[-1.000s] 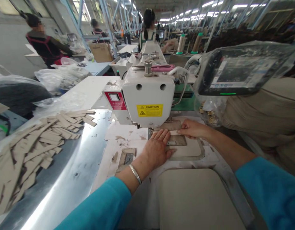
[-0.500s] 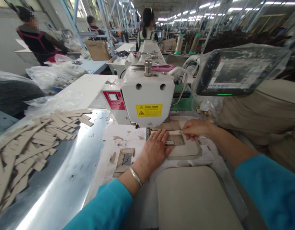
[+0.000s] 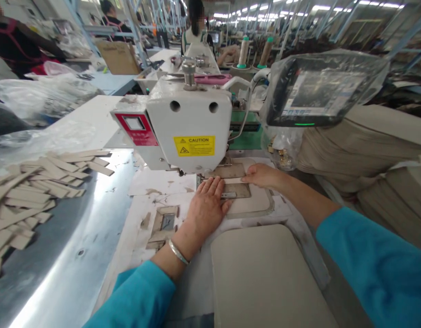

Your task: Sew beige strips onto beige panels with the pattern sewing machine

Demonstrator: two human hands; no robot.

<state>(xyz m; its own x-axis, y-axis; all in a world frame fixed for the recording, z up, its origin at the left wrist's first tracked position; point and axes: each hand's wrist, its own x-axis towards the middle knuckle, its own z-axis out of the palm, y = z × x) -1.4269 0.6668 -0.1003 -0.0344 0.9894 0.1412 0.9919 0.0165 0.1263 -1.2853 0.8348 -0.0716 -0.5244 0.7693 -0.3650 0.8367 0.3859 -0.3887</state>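
Note:
My left hand [image 3: 205, 205] lies flat, fingers stretched out, on the white sewing bed just under the head of the sewing machine [image 3: 190, 130]. Its fingertips touch a thin pale strip [image 3: 233, 181] laid across a tan template plate [image 3: 246, 200]. My right hand [image 3: 263, 175] pinches the right end of that strip, fingers pressed together. The needle area is hidden behind the machine head. A silver bangle sits on my left wrist.
A heap of beige cut strips [image 3: 29, 196] lies on the shiny metal table at left. A plastic-wrapped control screen [image 3: 320, 93] hangs at right above stacked beige fabric [image 3: 367, 150]. A beige pad [image 3: 265, 278] lies in front. Other people work at the back.
The view has shifted so everything sits further left and lower. Both hands stay on the strip at the plate; my right hand has edged slightly left along it.

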